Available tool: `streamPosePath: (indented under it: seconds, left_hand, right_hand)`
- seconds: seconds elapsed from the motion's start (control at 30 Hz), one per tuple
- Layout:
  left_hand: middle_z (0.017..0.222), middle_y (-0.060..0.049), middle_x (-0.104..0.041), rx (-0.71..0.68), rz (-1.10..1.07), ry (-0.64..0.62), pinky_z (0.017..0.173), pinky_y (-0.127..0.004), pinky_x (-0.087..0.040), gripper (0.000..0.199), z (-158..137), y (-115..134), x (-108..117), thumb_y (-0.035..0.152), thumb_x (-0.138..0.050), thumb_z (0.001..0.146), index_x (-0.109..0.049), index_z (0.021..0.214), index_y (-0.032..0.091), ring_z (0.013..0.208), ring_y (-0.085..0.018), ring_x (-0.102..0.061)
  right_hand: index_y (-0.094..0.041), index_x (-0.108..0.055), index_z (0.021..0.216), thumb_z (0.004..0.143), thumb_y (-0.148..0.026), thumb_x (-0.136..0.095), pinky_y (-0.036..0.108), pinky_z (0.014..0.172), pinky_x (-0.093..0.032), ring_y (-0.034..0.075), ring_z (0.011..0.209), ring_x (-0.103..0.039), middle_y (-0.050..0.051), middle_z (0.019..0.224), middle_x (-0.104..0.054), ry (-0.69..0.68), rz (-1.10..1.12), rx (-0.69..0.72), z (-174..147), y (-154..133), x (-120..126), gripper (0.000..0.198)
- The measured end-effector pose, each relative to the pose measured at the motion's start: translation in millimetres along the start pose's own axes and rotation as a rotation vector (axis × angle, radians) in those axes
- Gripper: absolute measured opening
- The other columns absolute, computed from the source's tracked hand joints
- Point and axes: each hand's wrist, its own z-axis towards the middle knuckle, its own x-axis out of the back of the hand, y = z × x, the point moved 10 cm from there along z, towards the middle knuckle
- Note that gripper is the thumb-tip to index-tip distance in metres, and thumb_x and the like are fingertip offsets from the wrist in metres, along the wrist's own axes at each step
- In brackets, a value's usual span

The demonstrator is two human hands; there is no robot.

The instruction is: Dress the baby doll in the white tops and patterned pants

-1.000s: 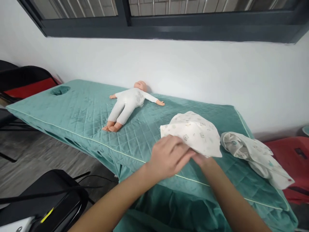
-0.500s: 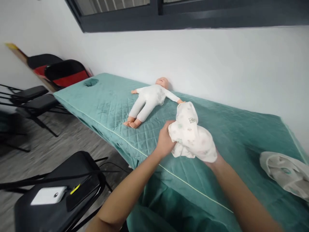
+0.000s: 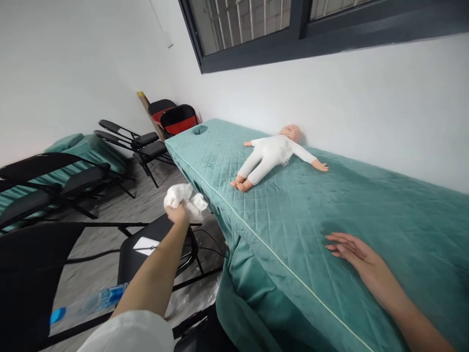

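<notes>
My left hand (image 3: pixel 177 213) is closed around a crumpled white cloth (image 3: pixel 186 198), holding it above the black folding chair beside the bed. Over the green quilted bed cover (image 3: pixel 293 230), my right hand (image 3: pixel 353 252) is empty, its fingers stretched out and slightly apart. A baby doll (image 3: pixel 273 152) in a white long-sleeved suit lies on its back on the cover, arms spread, head toward the wall. Neither hand touches the doll.
A black folding chair (image 3: pixel 137 232) with a white flat box (image 3: pixel 146 245) on its seat stands at the bed's near side. Below left is a plastic bottle (image 3: pixel 91 300). More folding chairs (image 3: pixel 179 117) stand beyond the bed's far-left end, which has a face hole (image 3: pixel 200 130).
My left hand has carried the cloth from above the bed to the left, over the chair. My right hand has let go of the cloth and opened. The view has swung left.
</notes>
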Motion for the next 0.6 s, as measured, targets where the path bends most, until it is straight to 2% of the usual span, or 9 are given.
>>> streamPosePath:
  seconds: [0.1,0.2,0.3,0.4,0.5,0.6]
  left_hand:
    - [0.131,-0.030,-0.056,0.164,0.200,0.034,0.103,-0.053,-0.040,0.059,15.5,-65.4,53.8,0.040,-0.057,0.091,-0.041,0.129,-0.002,0.127,-0.038,-0.054]
    - [0.133,-0.030,-0.056,0.210,0.333,0.048,0.101,-0.054,-0.043,0.063,29.0,-109.2,98.5,0.044,-0.058,0.089,-0.044,0.132,0.000,0.127,-0.044,-0.054]
    - [0.139,-0.029,-0.051,0.170,0.577,0.027,0.100,-0.055,-0.045,0.059,39.9,-138.1,117.5,0.045,-0.047,0.093,-0.045,0.137,0.005,0.127,-0.046,-0.054]
    - [0.145,-0.028,-0.046,0.088,0.767,-0.070,0.094,-0.053,-0.050,0.061,37.9,-163.9,98.5,0.047,-0.038,0.096,-0.040,0.144,0.010,0.122,-0.043,-0.060]
    - [0.140,-0.025,-0.051,0.013,0.784,-0.211,0.093,-0.049,-0.051,0.061,19.9,-185.6,53.8,0.046,-0.043,0.094,-0.043,0.144,0.012,0.117,-0.039,-0.063]
    - [0.145,-0.020,-0.047,-0.107,0.809,-0.303,0.099,-0.048,-0.048,0.059,-0.3,-189.9,12.3,0.044,-0.046,0.094,-0.042,0.147,0.018,0.127,-0.039,-0.054]
  right_hand:
    - [-0.022,-0.069,0.113,0.081,-0.064,-0.070,0.035,0.087,-0.063,0.025,0.100,-0.072,0.011,0.118,-0.072,0.015,0.006,-0.004,-0.1,2.4,0.2,0.053]
    - [-0.021,-0.070,0.113,0.080,-0.065,-0.071,0.034,0.084,-0.063,0.025,0.096,-0.072,0.011,0.113,-0.073,0.015,-0.006,-0.015,0.4,4.4,-0.3,0.055]
    - [-0.021,-0.070,0.113,0.080,-0.066,-0.070,0.032,0.081,-0.064,0.024,0.094,-0.072,0.011,0.111,-0.074,0.009,-0.019,-0.028,1.6,7.0,-0.5,0.055]
    - [-0.021,-0.071,0.112,0.080,-0.067,-0.069,0.031,0.079,-0.063,0.024,0.093,-0.072,0.011,0.110,-0.074,0.015,-0.029,-0.037,2.6,9.1,0.0,0.056]
    - [-0.020,-0.072,0.111,0.079,-0.068,-0.069,0.031,0.080,-0.063,0.024,0.093,-0.072,0.011,0.109,-0.074,0.032,-0.060,-0.046,3.6,10.1,1.0,0.057]
    - [-0.020,-0.072,0.108,0.078,-0.070,-0.069,0.034,0.082,-0.063,0.025,0.093,-0.072,0.011,0.108,-0.075,0.048,-0.076,-0.049,2.5,7.3,0.0,0.058]
